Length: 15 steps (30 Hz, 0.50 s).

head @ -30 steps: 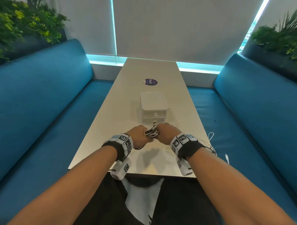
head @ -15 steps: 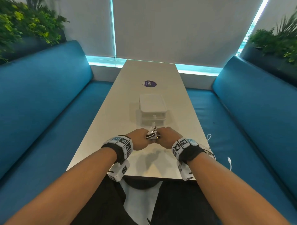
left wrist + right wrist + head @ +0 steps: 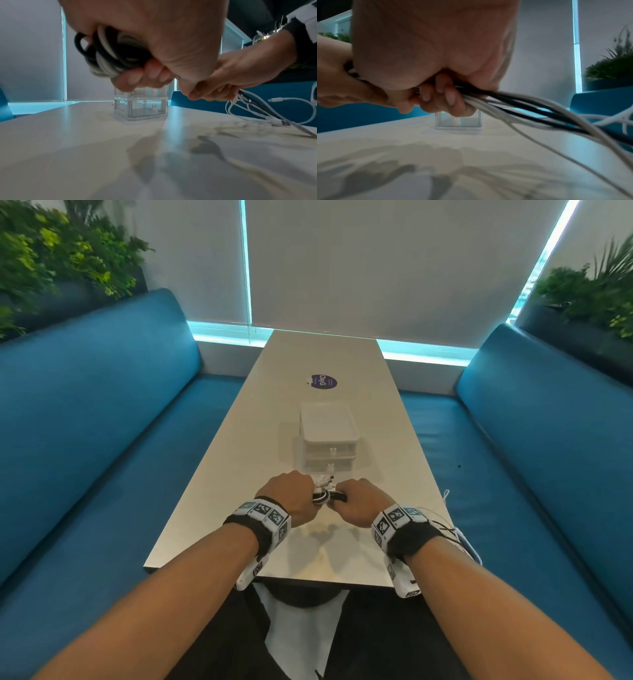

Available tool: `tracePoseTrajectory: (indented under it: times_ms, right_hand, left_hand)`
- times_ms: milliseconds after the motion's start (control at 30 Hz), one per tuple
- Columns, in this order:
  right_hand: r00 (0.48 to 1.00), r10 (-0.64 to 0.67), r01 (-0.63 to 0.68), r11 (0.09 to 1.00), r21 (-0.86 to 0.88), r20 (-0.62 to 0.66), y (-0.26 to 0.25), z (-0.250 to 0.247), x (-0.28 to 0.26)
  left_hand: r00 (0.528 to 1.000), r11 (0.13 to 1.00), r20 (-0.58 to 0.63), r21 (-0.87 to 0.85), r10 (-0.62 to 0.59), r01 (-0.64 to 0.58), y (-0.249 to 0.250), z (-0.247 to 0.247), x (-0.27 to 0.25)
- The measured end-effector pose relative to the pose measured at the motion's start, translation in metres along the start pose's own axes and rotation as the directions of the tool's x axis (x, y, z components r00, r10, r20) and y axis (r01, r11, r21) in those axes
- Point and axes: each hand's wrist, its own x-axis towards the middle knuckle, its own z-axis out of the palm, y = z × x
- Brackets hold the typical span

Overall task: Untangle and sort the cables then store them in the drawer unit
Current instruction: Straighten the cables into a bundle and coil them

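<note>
A tangle of black and white cables (image 3: 323, 494) hangs between both hands just above the table (image 3: 239, 467). My left hand (image 3: 291, 496) grips a coiled wad of black and white cable loops (image 3: 109, 54). My right hand (image 3: 359, 501) grips the same bundle, and its loose strands (image 3: 539, 112) trail off to the right. Some white cable ends (image 3: 278, 122) lie on the table by its right edge. The clear two-drawer unit (image 3: 329, 440) stands right behind the hands with both drawers pushed in.
Blue benches (image 3: 85, 422) run along both sides of the narrow table. A purple round sticker (image 3: 322, 381) sits beyond the drawer unit. A white cable (image 3: 445, 496) hangs over the right table edge toward the seat. Plants (image 3: 51, 258) stand behind the benches.
Both hands have stayed close together on the bundle and shifted slightly forward, toward the drawer unit. The grip on the cables looks unchanged.
</note>
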Motion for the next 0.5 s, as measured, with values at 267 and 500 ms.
tracePoseTrajectory:
  times_ms: [267,500]
  right_hand:
    - [0.998,-0.054,0.056,0.998,0.028,-0.041,-0.007,-0.005,-0.001]
    - [0.999,-0.033,0.035,0.994,0.107,-0.021,-0.011,-0.010,0.000]
  left_hand:
    - [0.994,0.983,-0.046,-0.162,-0.096,0.087,-0.009,0.008,0.001]
    - [0.927,0.810,-0.101,-0.528,-0.360,0.257,-0.032,0.001,0.018]
